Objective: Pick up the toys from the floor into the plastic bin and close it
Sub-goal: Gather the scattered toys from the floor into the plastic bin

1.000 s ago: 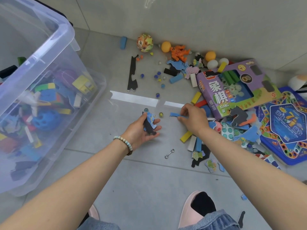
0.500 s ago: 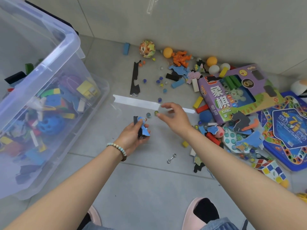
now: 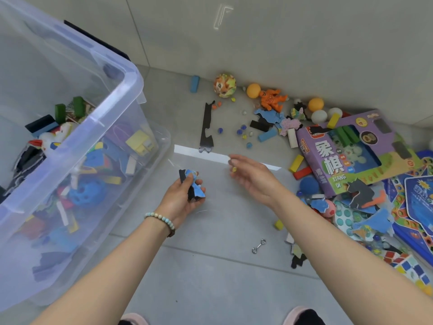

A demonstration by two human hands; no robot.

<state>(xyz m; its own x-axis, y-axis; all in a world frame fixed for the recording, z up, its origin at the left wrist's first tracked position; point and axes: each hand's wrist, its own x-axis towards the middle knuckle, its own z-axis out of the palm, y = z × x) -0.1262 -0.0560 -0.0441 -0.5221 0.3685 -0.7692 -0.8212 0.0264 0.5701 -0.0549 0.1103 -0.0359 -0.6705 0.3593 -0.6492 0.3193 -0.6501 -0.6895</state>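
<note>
Fingers on the left hand (image 3: 179, 200) are curled round a little bunch of blue and black puzzle pieces (image 3: 193, 186), held just above the floor (image 3: 210, 277). Starting from the far left though: the clear plastic bin (image 3: 131, 85) sits open with no lid on it, and there's a jumble of blocks and foam bits inside. The left hand is just to the right of it, wearing a bead bracelet (image 3: 161, 219) on the wrist. Next over, the right hand (image 3: 254, 180) is raised off the floor, its fingertips pinching what looks like a small yellow marble (image 3: 234, 169), other fingers loosely curled. Beyond the hands, near the wall, there's a long black puzzle strip (image 3: 206, 127), a printed ball (image 3: 224, 85), an orange figure (image 3: 271, 99) and loose marbles (image 3: 241, 132). Over on the right, a purple game box (image 3: 351, 151) lies by a blue game board (image 3: 417, 195), with a pile of pieces around them.
</note>
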